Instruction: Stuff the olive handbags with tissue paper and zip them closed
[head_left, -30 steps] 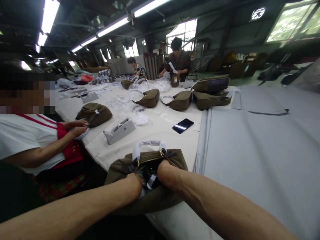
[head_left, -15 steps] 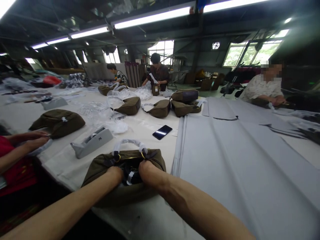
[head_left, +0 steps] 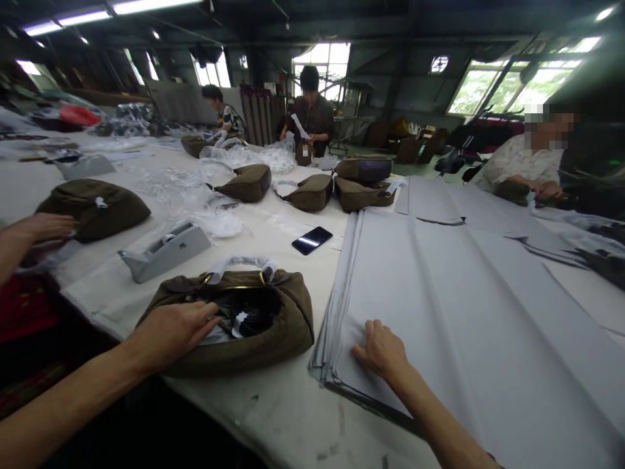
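An olive-brown handbag (head_left: 273, 345) lies right in front of me with its gold zipper open. Its raised handle (head_left: 239, 262) is wrapped in white material, and dark contents with a white tag (head_left: 239, 324) show inside. My left hand (head_left: 178, 329) rests over the near left rim of the opening, fingers stretched out and thumb apart. Away from the bag, my right hand (head_left: 383, 348) is on or just above a stack of large grey sheets (head_left: 439, 293), near its left edge. Its fingers are loosely bent and hold nothing.
A grey tape dispenser (head_left: 168, 251) and a phone (head_left: 312, 240) lie beyond the bag. Further back are several similar bags (head_left: 310, 192) and crumpled clear plastic (head_left: 195, 202). At left, a co-worker's hand (head_left: 46, 226) is beside another bag (head_left: 95, 212). Other people work across the table.
Both hands have come out of the bag's opening. My right hand has moved right to the grey sheets; the left has shifted to the rim. The view has tilted down.
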### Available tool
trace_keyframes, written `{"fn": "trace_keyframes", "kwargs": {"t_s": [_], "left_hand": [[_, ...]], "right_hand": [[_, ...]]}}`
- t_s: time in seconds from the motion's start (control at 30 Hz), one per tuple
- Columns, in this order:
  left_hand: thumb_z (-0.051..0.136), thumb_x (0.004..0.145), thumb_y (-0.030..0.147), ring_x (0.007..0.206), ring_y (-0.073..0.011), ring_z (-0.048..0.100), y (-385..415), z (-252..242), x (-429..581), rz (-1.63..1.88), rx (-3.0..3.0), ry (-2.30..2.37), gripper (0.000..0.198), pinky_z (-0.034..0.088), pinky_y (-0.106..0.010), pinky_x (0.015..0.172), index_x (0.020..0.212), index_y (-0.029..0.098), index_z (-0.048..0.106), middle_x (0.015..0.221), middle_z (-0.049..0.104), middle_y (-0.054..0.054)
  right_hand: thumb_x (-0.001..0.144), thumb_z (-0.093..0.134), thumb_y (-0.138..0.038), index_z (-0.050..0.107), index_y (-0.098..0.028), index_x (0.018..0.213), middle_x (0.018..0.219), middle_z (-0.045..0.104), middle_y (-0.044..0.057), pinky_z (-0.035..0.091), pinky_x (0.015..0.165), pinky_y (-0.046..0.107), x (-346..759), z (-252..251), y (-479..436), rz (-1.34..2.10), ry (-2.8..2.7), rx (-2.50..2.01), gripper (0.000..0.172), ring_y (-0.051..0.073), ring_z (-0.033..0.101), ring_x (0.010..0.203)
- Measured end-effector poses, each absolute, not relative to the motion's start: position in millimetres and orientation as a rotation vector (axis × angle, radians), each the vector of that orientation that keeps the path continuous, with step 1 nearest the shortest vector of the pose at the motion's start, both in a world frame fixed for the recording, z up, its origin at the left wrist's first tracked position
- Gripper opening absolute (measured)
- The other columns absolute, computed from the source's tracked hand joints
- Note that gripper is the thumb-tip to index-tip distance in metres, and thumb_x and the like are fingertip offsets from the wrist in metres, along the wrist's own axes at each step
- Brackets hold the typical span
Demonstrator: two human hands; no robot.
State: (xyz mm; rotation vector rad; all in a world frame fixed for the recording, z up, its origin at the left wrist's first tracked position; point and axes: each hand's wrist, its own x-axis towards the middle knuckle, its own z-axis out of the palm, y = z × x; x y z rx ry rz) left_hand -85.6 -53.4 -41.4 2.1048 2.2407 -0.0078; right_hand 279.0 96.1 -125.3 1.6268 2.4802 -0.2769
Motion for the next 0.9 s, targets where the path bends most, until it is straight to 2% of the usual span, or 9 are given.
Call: {"fn": "trace_keyframes", "kwargs": {"t_s": [0.1, 0.2, 0.37, 0.53, 0.63, 0.67, 0.77, 0.83, 0.9], "left_hand": [[0.038, 0.093, 0.038, 0.092, -0.0215, 0.062, -68, -48, -92, 0.255, 2.229, 2.264, 0.031, 0.045, -0.031, 0.084, 0.100, 0.019, 0.061, 0.099, 0.066, -0.007], [0.043, 0.092, 0.033, 0.095, -0.0203, 0.060, -75, -53, -89, 0.479, 2.292, 2.264, 0.026, 0.044, -0.030, 0.088, 0.104, 0.017, 0.059, 0.101, 0.064, -0.007], [0.051, 0.087, 0.021, 0.097, -0.0203, 0.058, -82, -47, -56, 0.885, 2.379, 2.250, 0.018, 0.043, -0.035, 0.092, 0.104, 0.020, 0.057, 0.102, 0.062, -0.006], [0.047, 0.086, 0.009, 0.095, -0.0151, 0.058, -82, -55, 34, 1.274, 2.204, 1.807, 0.030, 0.047, -0.027, 0.087, 0.107, 0.027, 0.055, 0.100, 0.063, -0.002], [0.044, 0.089, 0.027, 0.099, -0.0185, 0.058, -59, -77, 93, 1.194, 1.789, 1.488, 0.024, 0.049, -0.030, 0.088, 0.107, 0.024, 0.058, 0.104, 0.063, -0.008], [0.046, 0.088, 0.037, 0.102, -0.0205, 0.058, -45, -85, 109, 1.144, 1.580, 1.416, 0.031, 0.049, -0.032, 0.089, 0.113, 0.021, 0.056, 0.111, 0.061, -0.010], [0.050, 0.077, 0.061, 0.112, -0.0242, 0.055, 12, -105, 144, 1.013, 0.944, 1.189, 0.074, 0.049, -0.034, 0.092, 0.131, 0.013, 0.038, 0.133, 0.046, -0.019], [0.048, 0.074, 0.068, 0.112, -0.0243, 0.056, 54, -109, 162, 0.912, 0.762, 1.116, 0.080, 0.050, -0.033, 0.088, 0.131, 0.012, 0.037, 0.136, 0.044, -0.019], [0.044, 0.075, 0.069, 0.107, -0.0241, 0.059, 89, -108, 182, 0.810, 0.788, 1.119, 0.074, 0.052, -0.033, 0.082, 0.124, 0.014, 0.044, 0.128, 0.052, -0.017]], "right_hand": [[0.076, 0.049, -0.019, 0.060, -0.006, 0.096, 0.095, 0.061, 0.020, 0.043, 0.069, 0.038, 272, -129, 99, -0.348, 2.465, 1.598, 0.026, 0.031, 0.061, 0.083], [0.073, 0.047, -0.015, 0.062, -0.011, 0.079, 0.085, 0.063, 0.015, 0.040, 0.068, 0.034, 278, -131, 108, -0.460, 2.514, 1.621, 0.016, 0.028, 0.061, 0.079], [0.069, 0.043, -0.019, 0.055, -0.016, 0.062, 0.060, 0.057, 0.002, 0.037, 0.057, 0.023, 299, -139, 119, -0.883, 2.547, 1.710, 0.014, 0.015, 0.055, 0.060], [0.067, 0.038, -0.030, 0.047, -0.018, 0.061, 0.054, 0.049, -0.001, 0.035, 0.050, 0.022, 318, -146, 123, -1.197, 2.538, 1.862, 0.016, 0.013, 0.046, 0.052], [0.068, 0.037, -0.036, 0.043, -0.019, 0.061, 0.056, 0.047, 0.000, 0.035, 0.053, 0.023, 334, -143, 125, -1.215, 2.572, 1.997, 0.020, 0.014, 0.046, 0.058], [0.069, 0.036, -0.037, 0.044, -0.019, 0.062, 0.057, 0.047, 0.000, 0.037, 0.053, 0.024, 339, -141, 124, -1.272, 2.577, 2.010, 0.020, 0.015, 0.046, 0.058], [0.070, 0.037, -0.035, 0.053, -0.017, 0.071, 0.062, 0.053, 0.002, 0.042, 0.057, 0.025, 347, -133, 114, -1.623, 2.587, 1.862, 0.024, 0.017, 0.050, 0.060], [0.071, 0.039, -0.033, 0.058, -0.016, 0.077, 0.067, 0.059, 0.003, 0.044, 0.058, 0.026, 346, -129, 97, -1.745, 2.624, 1.725, 0.027, 0.018, 0.053, 0.063], [0.071, 0.042, -0.033, 0.062, -0.017, 0.076, 0.065, 0.060, 0.002, 0.045, 0.056, 0.025, 341, -128, 75, -1.615, 2.717, 1.669, 0.026, 0.018, 0.055, 0.064]]}}
